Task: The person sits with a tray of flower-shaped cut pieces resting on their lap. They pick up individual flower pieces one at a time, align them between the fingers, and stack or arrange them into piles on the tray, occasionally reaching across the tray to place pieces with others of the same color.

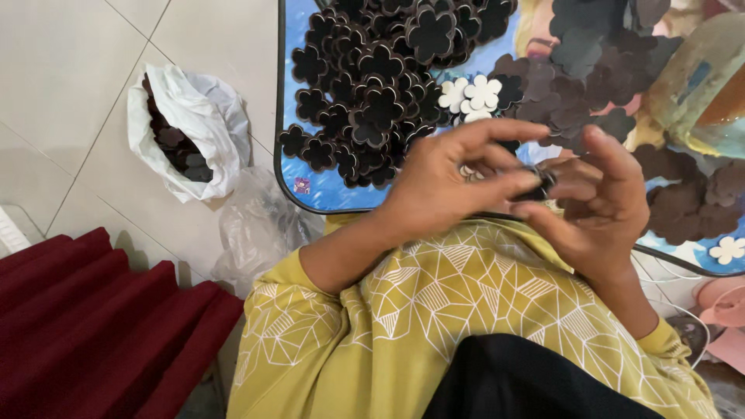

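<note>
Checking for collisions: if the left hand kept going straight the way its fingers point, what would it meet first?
The left hand points toward the right hand, so it would probably meet that hand's fingers and the small dark piece pinched between them first; depth is unclear.

You are bringing your left hand point(454, 182) and right hand point(597, 198) together, fingertips meeting, remaining fingers fanning outward, forearms angling in from near left and right.

Flower piles point(372, 93) crowding tray point(326, 194)

A white plastic bag point(186, 128) of dark pieces sits on the floor beside a clear bag point(260, 225).
</note>
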{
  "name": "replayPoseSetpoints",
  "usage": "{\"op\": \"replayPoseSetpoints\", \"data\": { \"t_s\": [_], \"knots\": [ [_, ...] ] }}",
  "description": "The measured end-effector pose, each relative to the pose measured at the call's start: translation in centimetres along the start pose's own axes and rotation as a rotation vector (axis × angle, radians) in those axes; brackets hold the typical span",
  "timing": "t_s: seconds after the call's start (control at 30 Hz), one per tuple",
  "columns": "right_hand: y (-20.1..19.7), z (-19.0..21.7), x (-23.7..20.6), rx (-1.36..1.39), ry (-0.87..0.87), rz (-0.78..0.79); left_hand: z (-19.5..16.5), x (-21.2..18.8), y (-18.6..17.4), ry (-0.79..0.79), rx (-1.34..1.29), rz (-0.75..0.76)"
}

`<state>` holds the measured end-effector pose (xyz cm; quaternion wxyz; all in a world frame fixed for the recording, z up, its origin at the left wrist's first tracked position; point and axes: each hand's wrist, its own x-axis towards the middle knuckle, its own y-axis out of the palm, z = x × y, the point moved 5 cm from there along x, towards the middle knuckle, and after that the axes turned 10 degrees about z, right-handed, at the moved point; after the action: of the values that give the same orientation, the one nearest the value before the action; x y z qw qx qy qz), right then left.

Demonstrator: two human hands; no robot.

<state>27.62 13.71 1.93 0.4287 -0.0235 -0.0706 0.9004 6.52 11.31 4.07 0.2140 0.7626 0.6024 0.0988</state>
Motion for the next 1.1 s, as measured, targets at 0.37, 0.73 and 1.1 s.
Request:
{"op": "replayPoseSetpoints", "data": {
  "t_s": [0.37,0.73,1.1],
  "knots": [
    [0.0,-0.2,0.6,0.231,0.115,-0.032,-6.5,-1.5,-6.2,0.299,0.908,-0.567],
    [-0.2,-0.1,0.2,0.162,0.110,-0.081,-6.9,-3.5,-7.9,0.375,1.100,-0.810],
    [0.5,-0.2,0.3,-0.633,-0.214,0.019,-2.8,-10.6,-30.3,0.027,0.945,-1.302]
  ]
}}
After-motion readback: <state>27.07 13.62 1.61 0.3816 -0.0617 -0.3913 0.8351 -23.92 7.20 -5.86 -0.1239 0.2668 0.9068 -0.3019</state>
